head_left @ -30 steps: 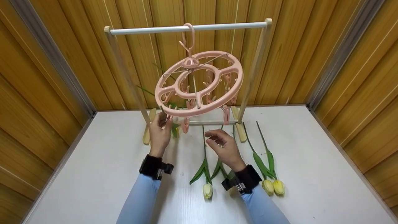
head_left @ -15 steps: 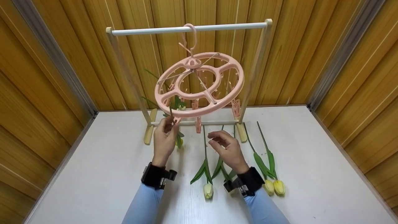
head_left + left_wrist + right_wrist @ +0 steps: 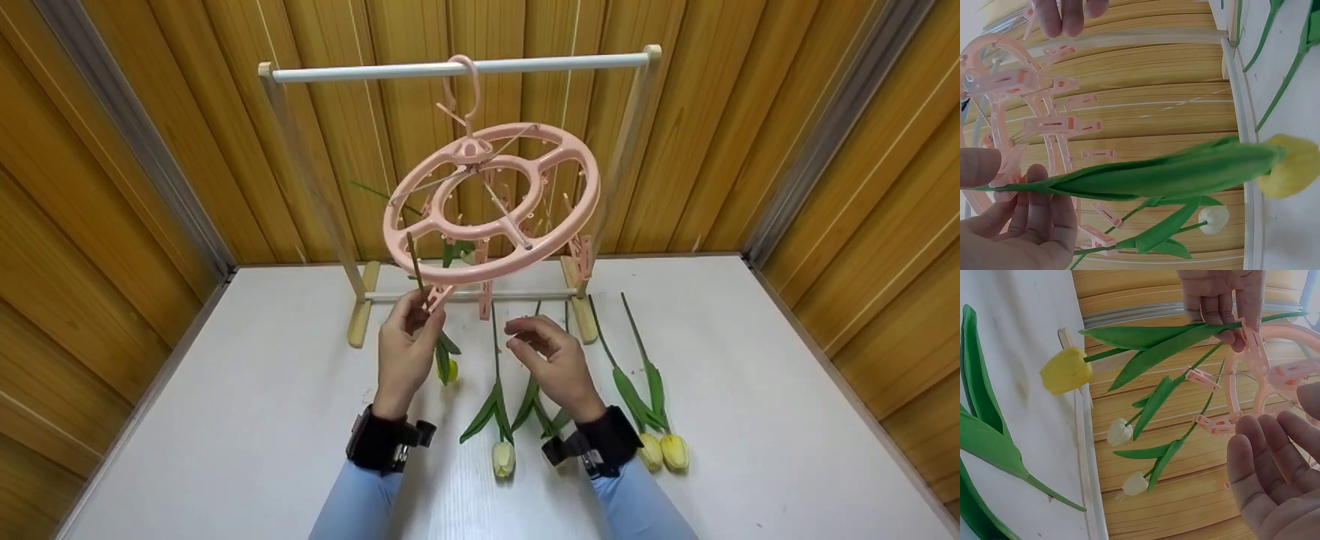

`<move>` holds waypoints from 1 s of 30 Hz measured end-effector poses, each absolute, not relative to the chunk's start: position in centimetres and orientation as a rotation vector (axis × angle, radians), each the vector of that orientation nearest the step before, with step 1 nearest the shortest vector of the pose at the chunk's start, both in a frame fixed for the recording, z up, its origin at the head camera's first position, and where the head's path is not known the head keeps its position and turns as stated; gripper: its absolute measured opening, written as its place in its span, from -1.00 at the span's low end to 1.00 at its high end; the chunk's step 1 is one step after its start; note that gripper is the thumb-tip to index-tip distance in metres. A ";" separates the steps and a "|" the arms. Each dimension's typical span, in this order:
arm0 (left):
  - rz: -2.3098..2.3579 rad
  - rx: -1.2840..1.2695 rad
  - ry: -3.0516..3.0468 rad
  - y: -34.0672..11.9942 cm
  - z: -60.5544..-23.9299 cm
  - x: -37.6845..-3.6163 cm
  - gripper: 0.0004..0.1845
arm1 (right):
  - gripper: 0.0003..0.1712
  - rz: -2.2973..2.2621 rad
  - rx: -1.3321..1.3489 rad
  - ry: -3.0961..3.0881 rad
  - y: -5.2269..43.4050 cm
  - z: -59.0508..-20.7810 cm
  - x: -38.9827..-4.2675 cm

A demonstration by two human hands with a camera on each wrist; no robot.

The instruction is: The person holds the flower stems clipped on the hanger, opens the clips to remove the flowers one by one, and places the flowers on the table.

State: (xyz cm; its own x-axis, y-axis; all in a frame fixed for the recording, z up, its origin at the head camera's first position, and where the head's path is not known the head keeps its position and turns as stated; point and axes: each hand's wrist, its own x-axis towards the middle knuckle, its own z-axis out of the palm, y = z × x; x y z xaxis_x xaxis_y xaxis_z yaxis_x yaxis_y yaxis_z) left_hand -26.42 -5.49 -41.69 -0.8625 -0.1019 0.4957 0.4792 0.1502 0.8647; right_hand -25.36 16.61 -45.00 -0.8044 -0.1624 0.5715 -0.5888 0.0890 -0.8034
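A round pink peg hanger [image 3: 480, 271] hangs tilted from a rack's white bar. My left hand [image 3: 405, 349] pinches a pink clothes peg [image 3: 439, 298] at the ring's near-left rim. A yellow tulip [image 3: 1292, 166] hangs flower-down there, its green stem passing between the peg's jaws and my fingers. My right hand [image 3: 559, 364] hovers to the right with loosely bent fingers and holds nothing. In the right wrist view, two white tulips, one upper [image 3: 1120, 432] and one lower [image 3: 1135, 484], hang from other pegs.
The white bar [image 3: 360, 72] rests on wooden legs whose feet stand on the white table [image 3: 255, 420]. Several loose tulips lie on the table, including a pale one [image 3: 502, 459] in front and a yellow one [image 3: 674, 454] at right. Wood-panelled walls [image 3: 409, 30] enclose the table.
My left hand has moved right and toward me with the peg and yellow tulip. The hanger has turned with it. My right hand has hardly moved.
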 end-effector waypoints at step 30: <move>-1.740 -0.608 -2.001 -3.7 -41.2 -23.7 -0.68 | -0.69 1.849 0.786 -1.985 16.2 -43.1 -24.7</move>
State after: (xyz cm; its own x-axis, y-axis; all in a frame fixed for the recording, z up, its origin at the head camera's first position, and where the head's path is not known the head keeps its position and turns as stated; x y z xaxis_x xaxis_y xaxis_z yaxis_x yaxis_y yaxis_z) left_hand -23.74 -3.65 -41.22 -0.8173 0.0530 0.5738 0.5756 0.1221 0.8086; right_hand -24.67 16.18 -43.10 -0.7991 -0.1770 0.5745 -0.5856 0.0132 -0.8105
